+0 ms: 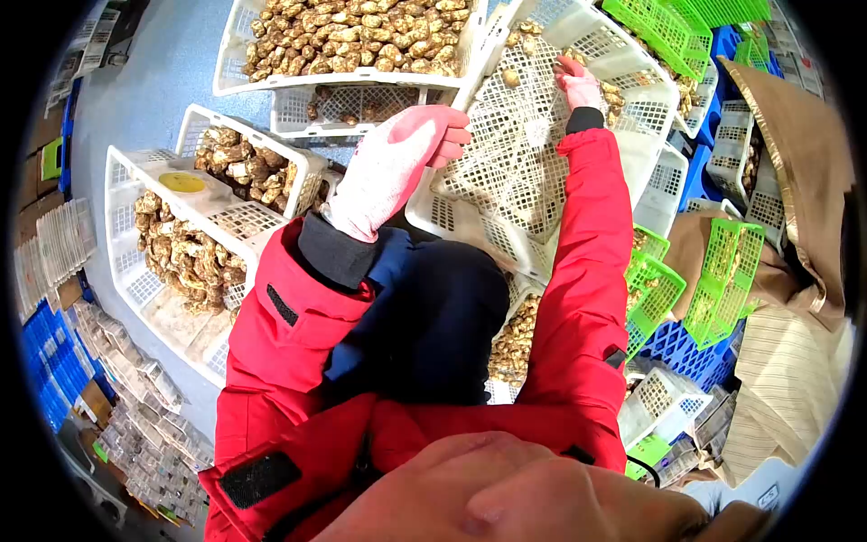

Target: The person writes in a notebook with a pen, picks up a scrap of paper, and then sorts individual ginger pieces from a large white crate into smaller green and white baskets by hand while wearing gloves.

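Observation:
My left hand (397, 163), in a white and pink glove, is raised over the left edge of a white mesh crate (506, 154). Its fingers are curled together, and whatever they may hold is hidden. My right hand (581, 86), also gloved, reaches into the far right part of this crate, fingers apart beside a few brown bulbs (610, 101). One loose bulb (511, 78) lies on the mesh to its left. Most of the crate's floor shows bare.
A crate heaped with bulbs (361, 36) stands at the top. Other white crates with clumped bulbs (194, 257) are at the left. Green baskets (722, 280), blue pallets (686, 348) and brown cloth (795, 163) lie on the right. My knees are below the middle crate.

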The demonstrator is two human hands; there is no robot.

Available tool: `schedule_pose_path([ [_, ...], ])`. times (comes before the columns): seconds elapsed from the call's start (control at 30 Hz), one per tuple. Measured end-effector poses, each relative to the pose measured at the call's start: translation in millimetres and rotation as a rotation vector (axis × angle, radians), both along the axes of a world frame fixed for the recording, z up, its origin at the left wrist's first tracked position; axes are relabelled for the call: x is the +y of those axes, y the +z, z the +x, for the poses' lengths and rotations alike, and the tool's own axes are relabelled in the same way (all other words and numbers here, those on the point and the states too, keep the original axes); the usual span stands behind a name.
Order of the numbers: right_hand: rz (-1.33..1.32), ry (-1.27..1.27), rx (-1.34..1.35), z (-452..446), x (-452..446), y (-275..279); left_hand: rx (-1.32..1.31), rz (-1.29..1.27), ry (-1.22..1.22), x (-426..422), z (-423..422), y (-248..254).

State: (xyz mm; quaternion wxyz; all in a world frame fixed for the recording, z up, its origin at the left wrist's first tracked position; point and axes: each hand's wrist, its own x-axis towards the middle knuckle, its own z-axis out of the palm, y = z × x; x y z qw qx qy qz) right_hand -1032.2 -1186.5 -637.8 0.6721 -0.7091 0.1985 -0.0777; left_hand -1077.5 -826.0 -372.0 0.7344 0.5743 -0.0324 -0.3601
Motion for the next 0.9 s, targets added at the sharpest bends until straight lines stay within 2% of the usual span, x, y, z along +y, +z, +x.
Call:
schedule_pose_path([
  [0.1,-0.034,-0.064,0.122,-2.2,5.8,0.7,-0.015,0.035,-0.016,-0.5,0.7,2.8],
  [0.13,-0.462,-0.091,0.223,0.4,10.1,-3.3,-0.023,0.048,-0.020,-0.3,0.9,3.0],
  [0.2,-0.405,0.024,0.219,-8.2,53.1,53.0,-0.040,0.072,-0.027,-0.3,0.9,3.1],
  [0.23,-0.598,0.073,0.187,-9.2,63.2,49.2,-0.030,0.070,-0.009,-0.7,0.0,4.0],
  [0.27,-0.550,0.144,0.183,-11.2,75.5,51.2,-0.024,0.083,-0.004,-0.7,-0.4,4.9],
  [0.33,-0.651,0.324,0.401,-15.0,97.9,68.8,-0.014,0.108,0.006,-0.7,-0.4,5.8],
  [0.4,-0.821,0.428,0.429,-25.4,119.7,84.0,-0.025,0.085,-0.007,0.7,-0.4,3.0],
  [0.43,-0.871,0.480,0.405,-29.5,128.4,92.2,-0.026,0.087,-0.008,0.3,-0.6,4.0],
  [0.47,-1.095,0.489,0.263,-32.3,130.8,78.3,-0.027,0.090,-0.010,0.0,-1.3,4.7],
  [0.53,-1.210,0.565,0.204,-28.7,132.7,64.9,-0.022,0.077,-0.009,-0.9,-3.1,0.0],
  [0.57,-1.252,0.560,0.230,-27.1,137.2,62.6,-0.024,0.069,-0.008,-1.6,-3.7,-1.6],
  [0.6,-1.292,0.490,0.145,-25.5,137.7,52.7,-0.016,0.066,-0.019,-1.7,-4.6,0.0],
  [0.67,-1.207,0.490,0.280,-16.5,132.5,44.2,-0.008,0.066,-0.032,0.5,-3.7,3.6],
  [0.7,-1.084,0.349,0.171,-20.9,129.6,41.4,-0.002,0.051,-0.021,2.1,-4.1,0.6],
  [0.73,-0.892,0.307,0.273,-17.5,123.9,38.6,0.012,0.025,-0.005,3.0,-5.5,0.4],
  [0.8,-0.198,0.213,0.170,-22.7,112.4,52.3,0.016,0.040,0.003,3.8,-4.8,-1.6],
  [0.83,0.371,0.076,0.129,-30.2,111.4,66.9,0.011,0.037,-0.004,3.2,-4.7,-1.6],
  [0.9,0.851,0.018,-0.068,-34.8,100.4,80.8,0.002,0.031,-0.024,1.0,-5.1,-1.3],
])
